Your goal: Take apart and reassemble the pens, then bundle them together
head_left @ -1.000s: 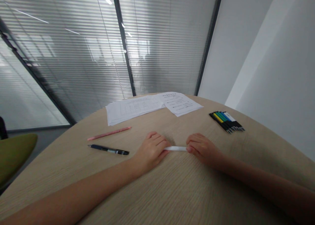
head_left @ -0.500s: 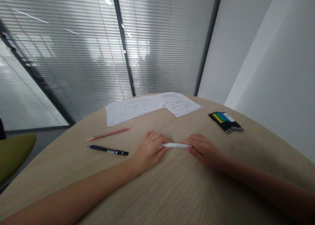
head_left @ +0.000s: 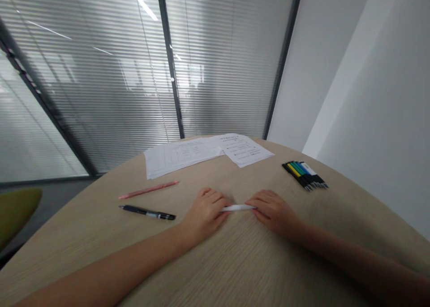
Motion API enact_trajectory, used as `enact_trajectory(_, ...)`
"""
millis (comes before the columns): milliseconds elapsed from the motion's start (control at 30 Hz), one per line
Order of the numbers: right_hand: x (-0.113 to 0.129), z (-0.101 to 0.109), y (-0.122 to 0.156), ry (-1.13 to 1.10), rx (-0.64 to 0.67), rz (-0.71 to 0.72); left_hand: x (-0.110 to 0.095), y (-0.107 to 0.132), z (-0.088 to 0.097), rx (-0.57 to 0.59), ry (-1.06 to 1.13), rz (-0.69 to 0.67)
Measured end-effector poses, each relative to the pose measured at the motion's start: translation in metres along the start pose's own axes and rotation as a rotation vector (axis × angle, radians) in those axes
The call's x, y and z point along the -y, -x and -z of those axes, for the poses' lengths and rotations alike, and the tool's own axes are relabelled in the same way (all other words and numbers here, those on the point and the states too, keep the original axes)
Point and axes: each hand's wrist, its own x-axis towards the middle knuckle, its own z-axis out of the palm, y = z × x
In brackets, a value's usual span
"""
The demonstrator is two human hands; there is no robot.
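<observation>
A short white strip [head_left: 238, 207], perhaps rolled paper, lies level just above the light wood table [head_left: 242, 262]. My left hand [head_left: 205, 215] pinches its left end, and my right hand [head_left: 273, 213] pinches its right end. The fingers of both hands hide the strip's ends. To the left of my left hand lie a black and silver pen [head_left: 147, 214] and, farther away, a pink pencil [head_left: 148, 190]. Neither hand touches them.
Printed papers [head_left: 181, 157] lie at the far edge of the rounded table, and a bundle of colored pens [head_left: 304, 175] lies to the right. Glass partitions with blinds [head_left: 101, 74] stand behind the table, and a green chair [head_left: 16, 213] is at left.
The view has tilted up slightly, so the table sits lower in the frame. Both hands keep hold of the white strip, and less of it shows between them than half a second ago.
</observation>
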Motion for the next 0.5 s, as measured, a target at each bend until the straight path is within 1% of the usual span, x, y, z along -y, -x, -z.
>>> enact_trajectory(267,-0.001,-0.002,0.001,0.050,-0.029,-0.030,0.000,0.001,-0.003,-0.017,-0.002,0.009)
enact_trajectory(367,-0.003,-0.003,0.002,0.092,-0.049,-0.008,0.000,0.001,-0.003,-0.018,-0.002,0.003)
enact_trajectory(433,-0.008,-0.001,0.003,0.122,-0.059,0.007,-0.001,0.000,-0.003,-0.053,0.000,0.005)
enact_trajectory(500,-0.016,0.003,0.006,0.157,-0.084,-0.024,0.000,0.001,-0.004,-0.120,-0.002,0.024)
